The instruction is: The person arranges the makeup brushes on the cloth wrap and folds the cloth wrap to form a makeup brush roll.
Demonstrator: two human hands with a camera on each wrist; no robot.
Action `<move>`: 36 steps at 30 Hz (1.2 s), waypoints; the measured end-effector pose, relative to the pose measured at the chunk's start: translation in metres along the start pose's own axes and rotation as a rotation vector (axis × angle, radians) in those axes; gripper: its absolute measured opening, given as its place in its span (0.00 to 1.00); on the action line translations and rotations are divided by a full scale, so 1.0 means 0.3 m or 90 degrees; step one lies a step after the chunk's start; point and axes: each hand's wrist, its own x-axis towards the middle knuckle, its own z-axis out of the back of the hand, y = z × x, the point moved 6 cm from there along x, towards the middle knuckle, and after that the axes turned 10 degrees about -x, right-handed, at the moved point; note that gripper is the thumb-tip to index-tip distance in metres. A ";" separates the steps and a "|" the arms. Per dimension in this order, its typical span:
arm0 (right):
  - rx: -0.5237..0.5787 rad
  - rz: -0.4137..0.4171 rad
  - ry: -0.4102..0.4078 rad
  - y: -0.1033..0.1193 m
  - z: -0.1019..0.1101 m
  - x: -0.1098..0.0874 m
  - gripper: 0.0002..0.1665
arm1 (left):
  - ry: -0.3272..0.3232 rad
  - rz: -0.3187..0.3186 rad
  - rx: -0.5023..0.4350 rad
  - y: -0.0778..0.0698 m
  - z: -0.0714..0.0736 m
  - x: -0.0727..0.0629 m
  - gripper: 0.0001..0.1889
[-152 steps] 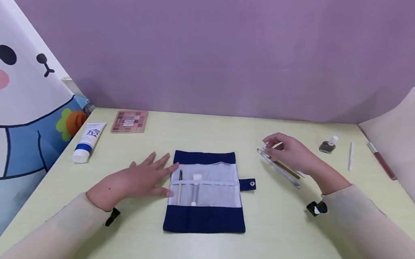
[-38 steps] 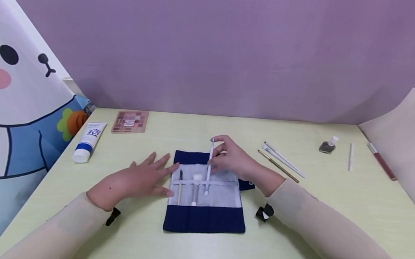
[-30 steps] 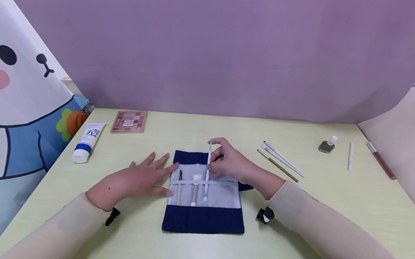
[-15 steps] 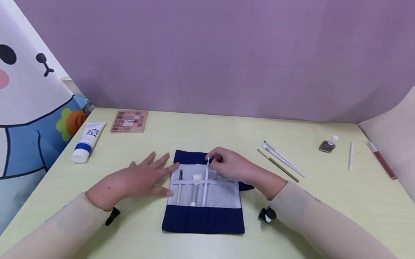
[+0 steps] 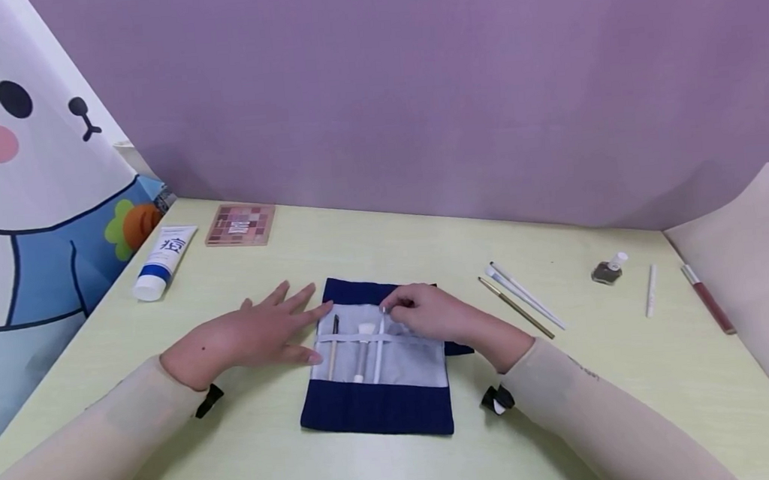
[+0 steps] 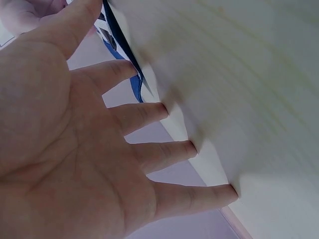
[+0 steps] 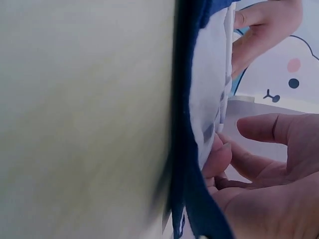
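Observation:
A navy brush roll (image 5: 377, 410) with a pale grey lining lies unfolded on the table. My left hand (image 5: 250, 337) is spread flat at its left edge, fingertips on the roll and table; the left wrist view shows straight, parted fingers. Under the elastic strap stand a thin dark-tipped brush (image 5: 332, 349) and a white-headed makeup brush (image 5: 363, 355). To their right is a slim white makeup brush (image 5: 379, 357), its lower end in the navy pocket. My right hand (image 5: 434, 313) has its fingers curled at that brush's upper end. The right wrist view partly hides this contact.
Several slim brushes, one a gold brush (image 5: 515, 306), lie right of the roll. Further right are a small bottle (image 5: 607, 269), a white pen (image 5: 651, 290) and a lip gloss tube (image 5: 709, 299). A cream tube (image 5: 165, 262) and an eyeshadow palette (image 5: 240, 224) lie back left.
My right hand has brought the slim white brush from the right to the roll, passed it under the strap and slid it down into the pocket. The left hand has stayed put.

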 end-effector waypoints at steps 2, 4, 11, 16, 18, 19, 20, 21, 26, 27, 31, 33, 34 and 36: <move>0.004 0.003 -0.003 0.001 0.011 -0.005 0.24 | 0.000 -0.001 0.000 0.000 0.000 0.000 0.47; 0.009 0.011 -0.019 0.002 0.035 -0.013 0.25 | 0.000 -0.003 -0.001 0.001 0.000 -0.001 0.47; 0.033 0.042 -0.123 -0.039 0.203 -0.052 0.27 | 0.001 -0.006 -0.007 0.002 -0.004 -0.003 0.47; 0.068 0.024 -0.180 -0.125 0.308 -0.087 0.28 | 0.003 -0.002 -0.006 0.003 -0.004 -0.004 0.47; 0.075 0.002 -0.191 -0.175 0.335 -0.102 0.29 | 0.001 -0.003 -0.005 0.002 -0.003 -0.005 0.47; 0.076 -0.011 -0.193 -0.200 0.345 -0.112 0.30 | 0.000 -0.004 -0.006 0.002 -0.002 -0.005 0.47; 0.074 -0.024 -0.194 -0.226 0.353 -0.122 0.30 | 0.001 -0.005 -0.008 0.001 -0.003 -0.005 0.47; 0.074 -0.034 -0.195 -0.253 0.359 -0.131 0.31 | 0.002 -0.005 -0.009 0.001 -0.003 -0.005 0.47; 0.067 -0.046 -0.191 -0.354 0.366 -0.166 0.35 | 0.004 -0.007 -0.015 0.000 -0.004 -0.008 0.46; 0.068 -0.044 -0.188 -0.370 0.365 -0.172 0.36 | 0.004 -0.007 -0.015 0.000 -0.004 -0.009 0.46; 0.056 -0.048 -0.171 -0.422 0.353 -0.193 0.39 | 0.003 -0.006 -0.015 -0.002 -0.003 -0.010 0.46; 0.048 -0.048 -0.166 -0.436 0.345 -0.202 0.39 | 0.003 -0.004 -0.014 -0.002 -0.002 -0.010 0.46; 0.042 -0.047 -0.166 -0.439 0.342 -0.206 0.38 | 0.003 -0.004 -0.014 -0.002 -0.002 -0.010 0.46; 0.024 -0.040 -0.165 -0.439 0.338 -0.212 0.37 | 0.003 -0.004 -0.013 -0.003 -0.002 -0.010 0.46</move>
